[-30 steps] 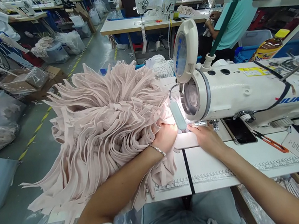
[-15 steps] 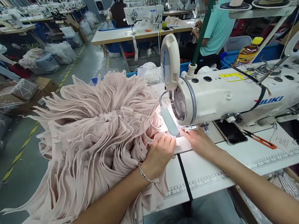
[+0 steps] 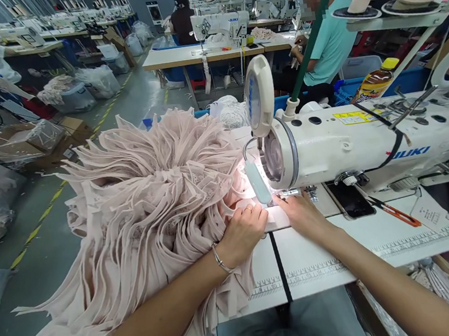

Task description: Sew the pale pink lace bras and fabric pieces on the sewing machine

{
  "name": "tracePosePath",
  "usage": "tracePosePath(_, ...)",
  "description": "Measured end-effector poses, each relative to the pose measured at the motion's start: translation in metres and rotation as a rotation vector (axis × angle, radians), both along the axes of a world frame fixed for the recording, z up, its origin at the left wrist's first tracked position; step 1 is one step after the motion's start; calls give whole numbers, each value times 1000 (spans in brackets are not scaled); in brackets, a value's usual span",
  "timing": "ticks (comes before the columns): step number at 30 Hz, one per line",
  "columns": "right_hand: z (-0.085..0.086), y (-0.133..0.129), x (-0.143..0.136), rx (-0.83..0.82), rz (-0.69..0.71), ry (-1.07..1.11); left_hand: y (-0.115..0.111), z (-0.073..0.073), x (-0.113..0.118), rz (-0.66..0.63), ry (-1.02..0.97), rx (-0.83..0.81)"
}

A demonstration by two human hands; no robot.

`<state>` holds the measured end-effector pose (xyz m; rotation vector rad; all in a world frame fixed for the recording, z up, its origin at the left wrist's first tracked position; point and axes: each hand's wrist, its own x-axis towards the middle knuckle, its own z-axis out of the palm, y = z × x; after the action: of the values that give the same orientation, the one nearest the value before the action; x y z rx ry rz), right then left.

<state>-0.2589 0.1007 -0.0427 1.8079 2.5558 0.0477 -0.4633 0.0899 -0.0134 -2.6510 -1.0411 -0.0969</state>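
Left hand (image 3: 244, 232) drawn back; long fabric folds (image 3: 135, 246) point near-left; hands (image 3: 304, 217) half-curled, grip unclear.

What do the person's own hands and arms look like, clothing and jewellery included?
The left hand wears a thin, gold-toned ring, with a slim, silvery bracelet around its wrist. The right hand shows no jewellery. No gloves or sleeves are visible on either arm.
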Motion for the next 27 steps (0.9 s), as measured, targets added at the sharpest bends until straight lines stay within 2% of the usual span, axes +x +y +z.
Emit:
tracePosePath(13, -1, 4, 3, -63, -27, 80, 0, -2, -1, -27, -12, 27)
tracePosePath(18, -5, 6, 8, -126, -30, 172, 0, 2, 0, -80, -4, -65)
tracePosePath(22, -7, 10, 7, -99, -35, 221, -3, 5, -1, -33, 11, -115)
tracePosePath(27, -6, 9, 1, -162, 0, 278, -1, -2, -7, 31, -51, -24)
